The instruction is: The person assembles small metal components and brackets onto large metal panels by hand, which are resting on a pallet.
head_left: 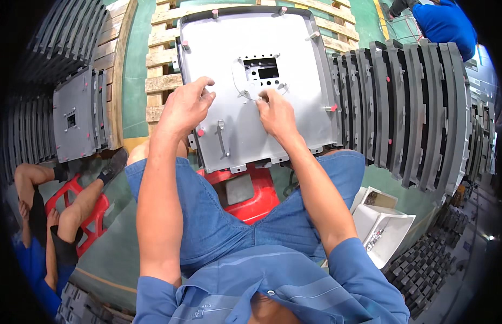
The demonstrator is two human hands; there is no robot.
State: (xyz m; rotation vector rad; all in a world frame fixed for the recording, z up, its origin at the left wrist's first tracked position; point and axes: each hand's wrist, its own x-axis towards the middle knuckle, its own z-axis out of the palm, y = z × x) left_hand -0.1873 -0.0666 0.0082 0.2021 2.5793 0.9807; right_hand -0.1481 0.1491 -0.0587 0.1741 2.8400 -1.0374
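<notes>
A large grey metal panel (214, 60) with raised edges lies in front of me, tilted against my knees. Near its middle is a rectangular cut-out (268, 72) ringed by small holes. A thin pale wire (237, 85) loops beside the cut-out, and the curled fingers of my right hand (278, 114) pinch it just below the opening. My left hand (187, 108) hovers over the panel's left side, thumb and forefinger apart, holding nothing. Pink-capped posts, such as the near-left one (201, 132), stand along the panel's border. A small metal handle-like bracket (223, 139) sits on its near part.
Wooden pallets (159, 85) lie under and behind the panel. Rows of similar grey panels (394, 108) stand close on the right, more (72, 116) on the left. A red stool (262, 197) is beneath me, white bins (389, 229) at right. Co-workers sit left and far right.
</notes>
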